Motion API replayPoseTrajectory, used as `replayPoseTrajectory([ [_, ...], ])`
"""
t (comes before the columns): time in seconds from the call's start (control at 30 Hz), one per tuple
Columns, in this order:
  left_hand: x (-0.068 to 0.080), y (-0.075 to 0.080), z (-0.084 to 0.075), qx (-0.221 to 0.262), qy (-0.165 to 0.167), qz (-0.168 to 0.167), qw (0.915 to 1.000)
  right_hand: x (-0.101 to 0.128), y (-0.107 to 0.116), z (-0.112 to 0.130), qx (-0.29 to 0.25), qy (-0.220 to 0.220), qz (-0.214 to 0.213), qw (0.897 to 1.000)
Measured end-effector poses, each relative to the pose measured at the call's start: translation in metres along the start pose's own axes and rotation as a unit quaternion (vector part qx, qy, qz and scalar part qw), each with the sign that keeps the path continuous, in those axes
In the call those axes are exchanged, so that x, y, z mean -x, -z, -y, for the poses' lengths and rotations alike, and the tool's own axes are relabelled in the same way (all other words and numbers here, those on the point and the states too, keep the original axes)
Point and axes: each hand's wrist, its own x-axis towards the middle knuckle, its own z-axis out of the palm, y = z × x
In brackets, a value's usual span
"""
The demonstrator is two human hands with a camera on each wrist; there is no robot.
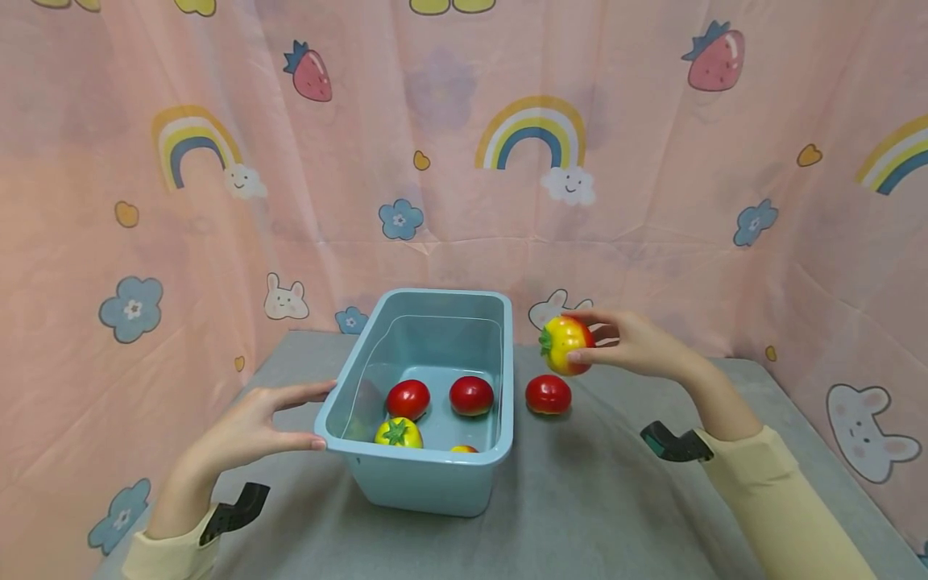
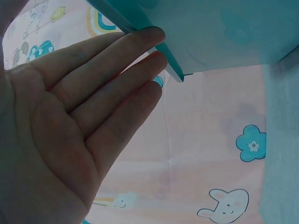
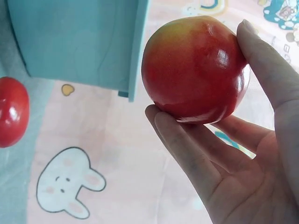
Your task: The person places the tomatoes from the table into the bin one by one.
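On grey table (image 1: 594,499), w/ pink cartoon curtain (image 1: 652,201) behind: blue tub (image 1: 435,471) mid-table, long axis running away from viewer. R hand (image 1: 638,345) holds red-yellow tomato (image 1: 567,345) in air, just right of tub's far right corner, above a loose red tomato (image 1: 548,395) on the cloth. Grip = thumb on top, fingers curled under; wrist view shows fingertips (image 3: 175,128) only cradling the glossy skin, palm not closed round it. L hand (image 1: 250,427) flat, fingers straight, touching tub's near left rim; holds nothing.

Inside tub: two red tomatoes (image 1: 408,399), a yellow one w/ green calyx (image 1: 397,433), another partly hidden at near wall.

Risks (judgement): skin looks slick, grip shallow — could slip, drop onto loose tomato, roll off. Tub only steadied by fingertips; a knock on rim could shift it.

Orientation: held tomato's green calyx points left, toward tub; stem axis roughly horizontal. Shape near-round, no clear long axis.
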Motion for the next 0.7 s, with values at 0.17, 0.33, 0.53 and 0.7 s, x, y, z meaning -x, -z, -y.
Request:
replayPoseTrajectory([
  [0.17,0.000,0.000,0.000,0.005,0.001,0.000,1.0000,-0.003,0.002,0.010,0.002,0.014,0.005,1.000],
  [0.33,0.000,0.001,0.000,0.004,0.000,0.002,1.0000,-0.009,0.002,0.019,0.007,0.026,0.011,1.000],
  [0.53,0.000,0.001,0.000,-0.001,0.000,0.001,1.0000,-0.018,0.001,0.028,0.032,0.041,0.010,0.999],
  [0.7,0.000,0.001,0.000,0.000,-0.001,0.001,1.0000,-0.023,0.001,0.038,0.040,0.048,0.019,0.998],
])
